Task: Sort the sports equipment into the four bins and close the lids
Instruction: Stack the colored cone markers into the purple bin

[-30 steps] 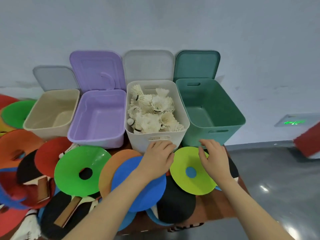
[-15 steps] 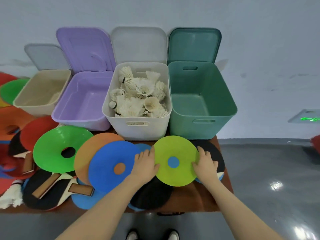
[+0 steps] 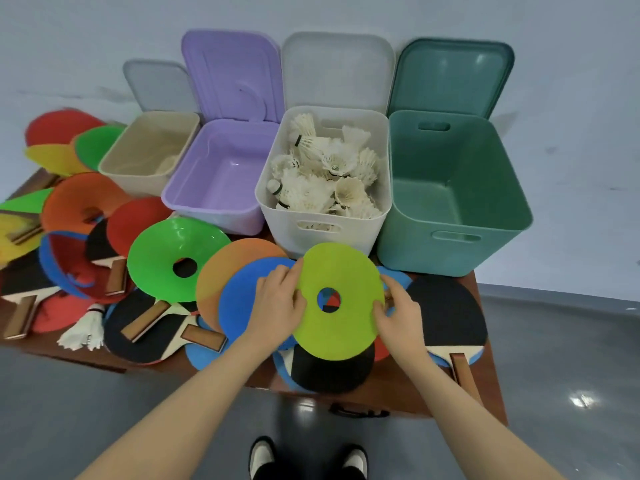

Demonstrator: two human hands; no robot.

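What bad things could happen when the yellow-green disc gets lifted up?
1. Both hands, left hand and right hand, grip only the edges of the yellow-green disc, so the thin disc may bend and slip.
2. It lies on a black paddle near the table edge; lifting could drag that paddle off.
3. The white bin is full of shuttlecocks; one could be knocked out.
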